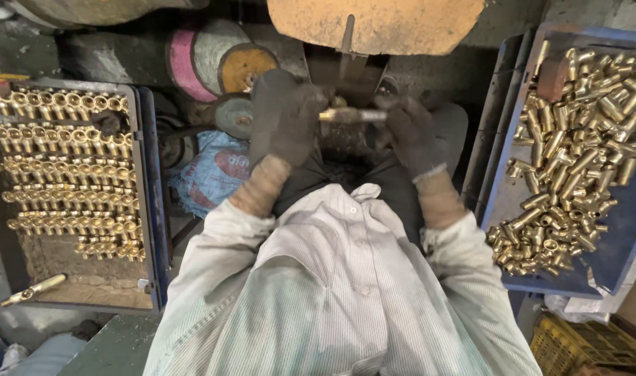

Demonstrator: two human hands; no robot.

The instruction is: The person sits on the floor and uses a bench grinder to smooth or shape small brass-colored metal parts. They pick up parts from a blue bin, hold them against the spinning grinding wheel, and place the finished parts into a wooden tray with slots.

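With your gloved left hand [284,124] and right hand [410,134] both clenched on the brass fitting [351,115] just under the wheel [375,25], hold it level, since contact seems hidden.

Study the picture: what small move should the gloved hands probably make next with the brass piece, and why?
Probably ease the brass piece up against the buffing wheel. The left hand and right hand grip its ends just below the wheel, and it looks duller than the rows in the left tray.
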